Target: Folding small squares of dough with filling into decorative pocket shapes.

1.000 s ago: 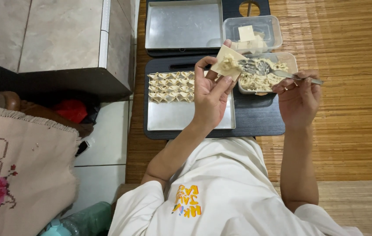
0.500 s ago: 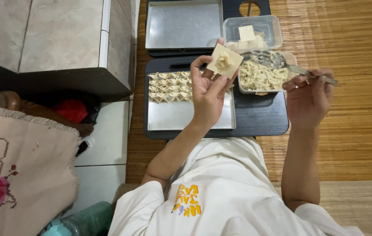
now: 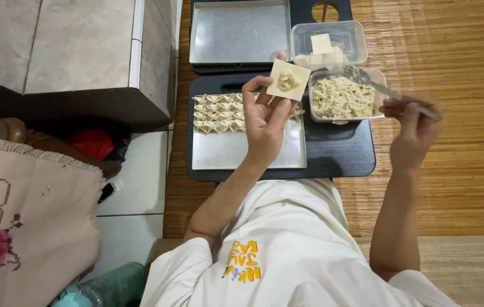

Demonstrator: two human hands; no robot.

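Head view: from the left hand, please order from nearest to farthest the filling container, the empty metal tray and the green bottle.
From the left hand:
1. Filling container, just to its right.
2. Empty metal tray, at the top.
3. Green bottle, bottom left corner.

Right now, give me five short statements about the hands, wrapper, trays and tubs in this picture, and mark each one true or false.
1. The left hand holds a square pale dough wrapper with a dab of filling at its middle. True.
2. The right hand is bare of any tool. False: it grips a metal spoon whose bowl reaches over the filling tub.
3. Rows of folded dumplings lie at the far end of the near rectangular metal tray. True.
4. The far rectangular metal tray is packed with dumplings. False: no dumplings lie in it.
5. The clear plastic tub of minced filling sits to the left of the dumplings. False: it sits to their right, on the black board.
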